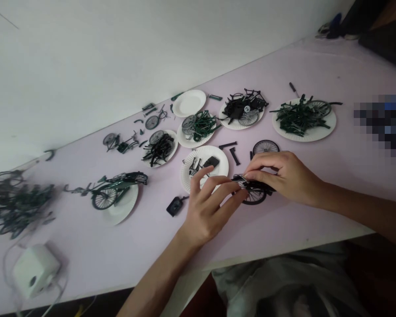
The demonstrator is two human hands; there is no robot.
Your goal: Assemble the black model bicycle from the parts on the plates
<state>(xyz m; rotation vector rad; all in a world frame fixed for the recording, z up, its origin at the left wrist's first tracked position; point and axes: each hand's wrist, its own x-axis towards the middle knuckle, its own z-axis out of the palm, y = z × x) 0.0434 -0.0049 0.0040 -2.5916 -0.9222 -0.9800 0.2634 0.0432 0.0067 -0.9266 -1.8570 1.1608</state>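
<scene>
A small black model bicycle assembly (pixel 254 197), with a spoked wheel at its near side, is between my two hands near the table's front edge. The fingertips of my left hand (pixel 206 207) close on its left end, with one finger raised clear. My right hand (pixel 280 174) pinches the assembly from the right, thumb and fingertips together near its top; my fingers cover part of it. Just beyond the right hand is a loose spoked wheel (pixel 265 147). A white paper plate (pixel 186 174) with small black parts lies behind my left hand, and a black box-shaped part (pixel 174 206) sits left of it.
Further plates hold heaps of black parts (pixel 160 147), green parts (pixel 203 125) and dark green frames (pixel 300 116). A green model bicycle (pixel 119 187) rests over a plate at left. Tangled bicycles (pixel 16 198) and a white box with cables (pixel 36 268) stand far left. A screwdriver (pixel 293 89) lies at back.
</scene>
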